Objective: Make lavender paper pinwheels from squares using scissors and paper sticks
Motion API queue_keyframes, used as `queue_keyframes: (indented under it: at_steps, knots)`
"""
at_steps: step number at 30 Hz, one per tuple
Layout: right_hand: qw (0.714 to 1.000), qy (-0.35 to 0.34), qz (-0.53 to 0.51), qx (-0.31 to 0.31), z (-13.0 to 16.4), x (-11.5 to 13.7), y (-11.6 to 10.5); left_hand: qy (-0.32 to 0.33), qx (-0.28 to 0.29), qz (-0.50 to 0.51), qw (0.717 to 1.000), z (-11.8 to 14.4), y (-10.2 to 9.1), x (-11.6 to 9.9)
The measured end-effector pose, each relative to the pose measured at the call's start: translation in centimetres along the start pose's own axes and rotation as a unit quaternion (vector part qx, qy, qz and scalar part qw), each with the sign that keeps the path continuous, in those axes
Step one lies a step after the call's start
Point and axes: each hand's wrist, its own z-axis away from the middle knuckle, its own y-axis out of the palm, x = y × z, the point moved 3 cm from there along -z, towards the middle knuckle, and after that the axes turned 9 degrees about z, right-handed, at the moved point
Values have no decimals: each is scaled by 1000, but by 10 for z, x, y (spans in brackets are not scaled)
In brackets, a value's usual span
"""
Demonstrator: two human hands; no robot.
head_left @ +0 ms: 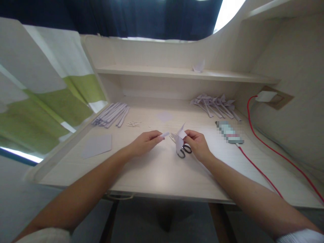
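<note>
Paper is the matter between both hands, which meet just short of mid-bench. Left to right: a flat grey sheet (97, 145) lies near the bench's left edge, with a bundle of paper strips (111, 114) farther back. The left hand (144, 142) reaches in from the left, fingers pinched narrow on a small paper scrap (165, 134) whose long axis points rightward toward the other hand. A small gap separates it from the folded paper piece (180, 137), held upright in the pinched fingertips of the right hand (198, 144). Scissors (184, 150) lie on the bench under that piece, just beside the right hand. Both forearms converge, wrists low over the bench (157, 172).
</note>
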Motion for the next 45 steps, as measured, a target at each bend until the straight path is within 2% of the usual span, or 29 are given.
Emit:
queue_keyframes:
  at_steps: [9,14,19,30,38,42,45]
  knots:
    - [999,-20,10,25,4,5,4,5,-12,54,998,5,-2,-7]
    - [999,-26,-2,37,8,11,6,-17,-11,90,996,5,2,-4]
    - [998,-42,4,47,10,11,8,1,-11,123,992,3,9,-2]
    - [997,-48,20,53,11,10,8,-11,-12,272,962,1,24,-5]
    - [997,-52,25,42,12,12,8,-11,37,302,953,3,32,2]
    - [998,-51,26,36,12,15,7,-32,36,320,946,3,33,5]
    - [998,-47,26,32,12,16,7,-31,28,293,955,3,31,1]
